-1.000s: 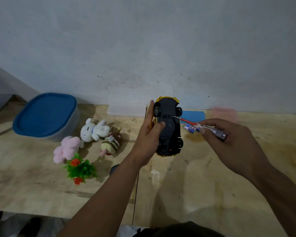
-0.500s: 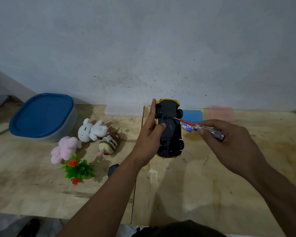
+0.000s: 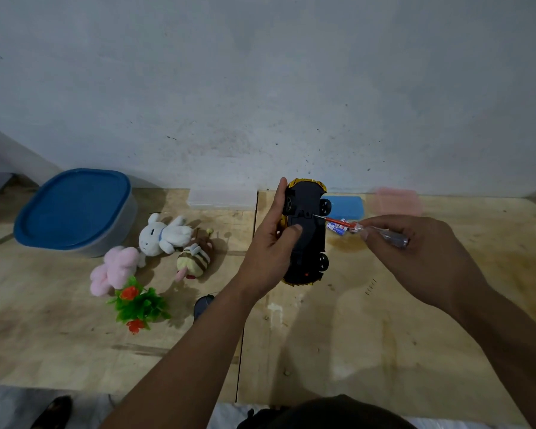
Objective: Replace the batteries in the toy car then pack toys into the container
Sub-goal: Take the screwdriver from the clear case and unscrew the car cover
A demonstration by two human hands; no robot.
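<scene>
Progress: early, by my read. Battery cover looks closed, new batteries (image 3: 337, 227) lie on the table (image 3: 384, 335) just right of the car; container (image 3: 72, 209) lidded, soft toys (image 3: 164, 235) unpacked beside it. Left hand (image 3: 271, 246) grips the upturned car (image 3: 307, 233), thumb on its underside. Right hand (image 3: 415, 252) pinches the screwdriver (image 3: 353, 226), tip on the underside.

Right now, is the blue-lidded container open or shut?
Shut: the blue lid sits flat on the container, and the toys lie outside on the table.

Bare forearms, no sleeves; left hand (image 3: 271, 243), right hand (image 3: 421, 255) ungloved.
</scene>
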